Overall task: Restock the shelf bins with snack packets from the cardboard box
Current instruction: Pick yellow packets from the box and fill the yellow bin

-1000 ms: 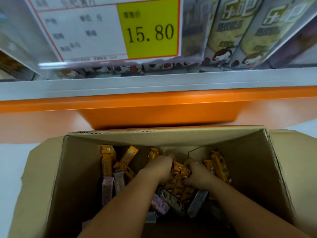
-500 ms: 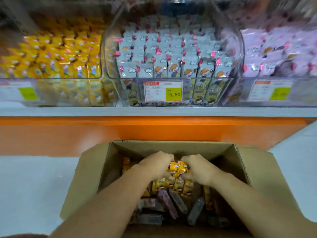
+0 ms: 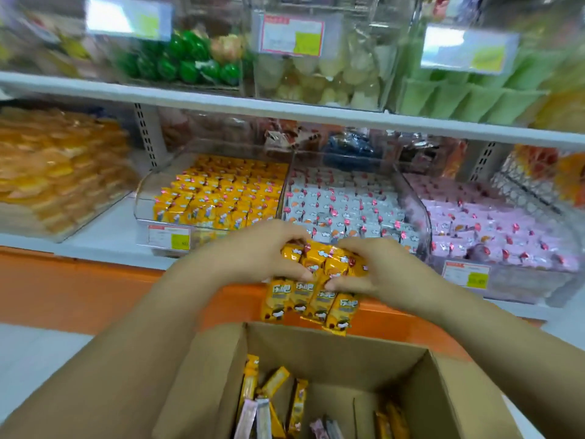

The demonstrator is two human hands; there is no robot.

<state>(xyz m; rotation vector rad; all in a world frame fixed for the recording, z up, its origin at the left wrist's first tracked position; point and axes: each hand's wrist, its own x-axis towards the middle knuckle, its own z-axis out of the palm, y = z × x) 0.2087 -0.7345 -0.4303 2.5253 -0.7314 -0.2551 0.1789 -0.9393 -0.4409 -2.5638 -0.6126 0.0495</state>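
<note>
— Since the white metal shelving (image 3: 221,104) fills most of the view, what stands on it?
— It has two tiers above an orange base panel (image 3: 79,289). The upper tier is blurred; I can only make out clear bins of green, pale and yellowish goods. On the lower tier, three clear plastic bins sit side by side near the middle.
— And nearer the camera?
— A brown cardboard box (image 3: 316,353) stands open in the foreground, in front of the orange panel, with its side flaps folded outward.
— Which bin holds what?
— The left clear bin (image 3: 141,207) holds rows of yellow packets. The middle clear bin (image 3: 422,223) holds white ones with pink tips, and the right clear bin (image 3: 522,286) holds pale pink ones.
— What are the hands doing?
— Both are raised above the far wall of the box, in front of where the left and middle bins meet. The left hand (image 3: 262,251) clasps the load from the left, fingers curled over the top and thumb underneath. The right hand (image 3: 386,270) clasps it the same way from the right, and the two thumbs nearly meet.
— What is the load?
— A bundle of yellow foil snack packets (image 3: 316,293), squeezed together between the two hands. Their lower ends hang free below the thumbs, over the far wall of the box.
— Is anything left inside the box?
— Loose stick packets (image 3: 278,403) in yellow, pink and grey stand and lean against each other at the bottom.
— And the smallest thing?
— A white price label (image 3: 169,237) with a yellow patch, on the front of the left bin; its print is too blurred to read
</note>
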